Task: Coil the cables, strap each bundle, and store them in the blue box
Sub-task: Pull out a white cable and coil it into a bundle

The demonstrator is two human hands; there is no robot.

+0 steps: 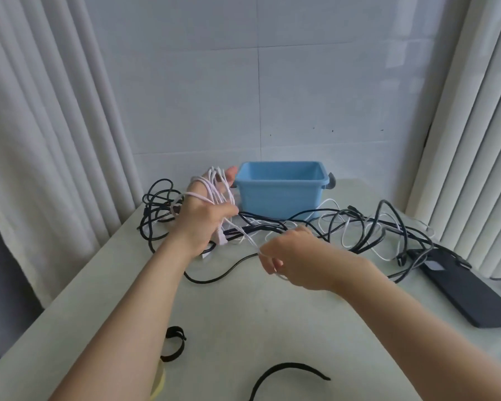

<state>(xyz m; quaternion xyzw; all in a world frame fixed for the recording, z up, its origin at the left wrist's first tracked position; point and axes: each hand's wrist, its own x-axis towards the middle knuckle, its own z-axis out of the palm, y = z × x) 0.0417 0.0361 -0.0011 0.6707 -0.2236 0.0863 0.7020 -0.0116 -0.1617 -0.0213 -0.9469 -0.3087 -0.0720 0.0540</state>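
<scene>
Two hands work on one white cable (212, 188). The fingers (230, 172) of the left hand (203, 224) hold its loops, which are wound round that hand. The right hand (291, 257) pinches the loose end, a little nearer. Far back on the surface (243, 314) sits the blue box (281, 195). Black cables (414, 235) lie tangled in front of it and off to the right. Two black straps (175, 332) wait near. I think a hard pull could catch the white end in that black mess, drag the pile, or make loops slip off.
</scene>
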